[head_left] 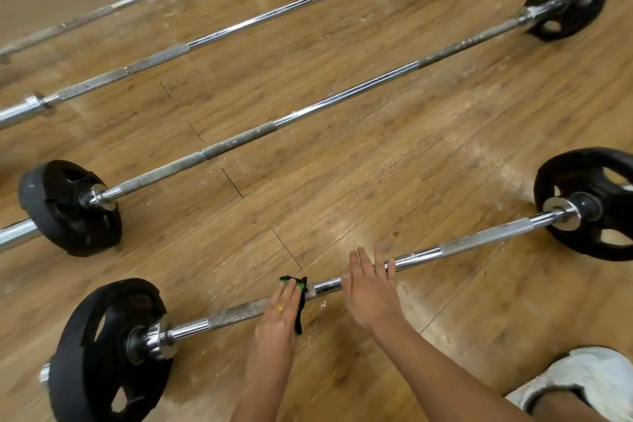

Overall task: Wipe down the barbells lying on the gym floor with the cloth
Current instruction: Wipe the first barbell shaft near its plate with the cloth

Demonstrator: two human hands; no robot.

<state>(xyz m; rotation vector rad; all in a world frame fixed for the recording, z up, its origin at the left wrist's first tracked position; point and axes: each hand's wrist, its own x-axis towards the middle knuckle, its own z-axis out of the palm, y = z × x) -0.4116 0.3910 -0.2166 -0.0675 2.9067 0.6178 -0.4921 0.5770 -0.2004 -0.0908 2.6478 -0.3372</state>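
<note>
Lower middle of the frame: left hand (283,303) with straight fingers pressing the cloth (302,285) onto the nearest barbell (479,237); right hand (371,288) just beside, fingers straight, resting on the bar.

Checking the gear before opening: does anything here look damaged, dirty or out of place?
Yes. The nearest barbell has a dull, rust-brown knurled stretch just left of the cloth, beside bright chrome. Pale flecks lie on the floor under it.

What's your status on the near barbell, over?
Left hand presses cloth on near barbell. Right hand flat on same bar, open. No obstruction seen.
</note>
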